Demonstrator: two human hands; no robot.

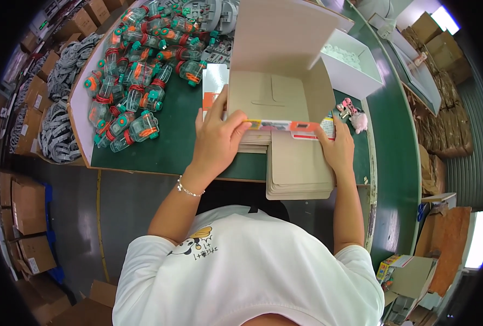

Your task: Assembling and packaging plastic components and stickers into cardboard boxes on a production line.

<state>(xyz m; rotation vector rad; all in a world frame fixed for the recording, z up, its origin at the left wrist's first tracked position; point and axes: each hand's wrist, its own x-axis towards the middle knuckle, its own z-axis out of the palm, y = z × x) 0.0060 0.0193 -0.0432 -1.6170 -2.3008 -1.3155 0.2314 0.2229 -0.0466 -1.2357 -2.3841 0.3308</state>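
Note:
An open cardboard box (285, 95), plain brown inside with a colourful printed rim, stands in front of me at the middle of the green table (179, 141). Its tall lid flap rises at the far side. My left hand (219, 133) grips the near left corner, thumb on the printed front edge and fingers along the left side. On the near right corner, my right hand (338, 148) is closed, its fingers partly hidden behind the wall. Below the box, a stack of flat brown cartons (300, 168) overhangs the table's near edge.
Many clear plastic bottles (143, 127) with red cords and green-orange caps fill the left side. A white box (353, 84) of small white pieces stands at the right, near a pink plush keychain (359, 122). Grey coiled straps (62, 133) lie beyond the table's left edge.

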